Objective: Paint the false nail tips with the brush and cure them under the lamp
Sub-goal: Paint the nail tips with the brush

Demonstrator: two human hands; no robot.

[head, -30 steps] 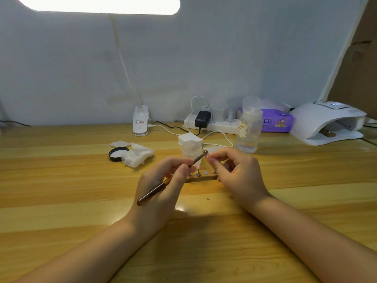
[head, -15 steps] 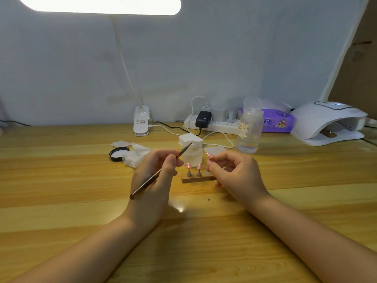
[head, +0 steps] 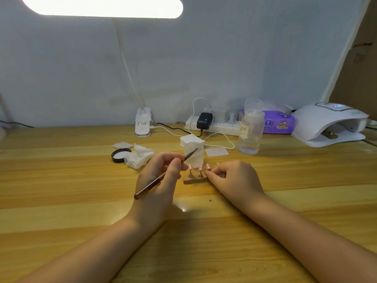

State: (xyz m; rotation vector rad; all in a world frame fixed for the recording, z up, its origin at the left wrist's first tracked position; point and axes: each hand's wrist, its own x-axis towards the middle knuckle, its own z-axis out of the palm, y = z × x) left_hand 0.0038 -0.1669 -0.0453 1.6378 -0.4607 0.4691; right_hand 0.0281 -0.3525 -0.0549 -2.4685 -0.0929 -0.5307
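Pale wood grain fills the lower frame, the table (head: 61, 201) running wide under both my forearms. At the far right edge sits the white curing lamp (head: 328, 123), well apart from my work and with something small resting in its mouth. Near the centre my left hand (head: 159, 186) pinches the brush (head: 163, 176), which a second ago touched the tip I held up; now its bristles point up and right, lifted clear toward the small white jar (head: 194, 156) behind. My right hand (head: 232, 178) has come down from mid-air to the right end of the wooden holder (head: 194, 179), its fingers curled around the stand with a pink nail tip (head: 208, 166); whether that stand is seated I cannot tell. Two more pink tips (head: 195, 167) stand on metal stands on the holder. I judge that the stroke on this tip is finished and it is going back to its place, so next comes more paint or curing.
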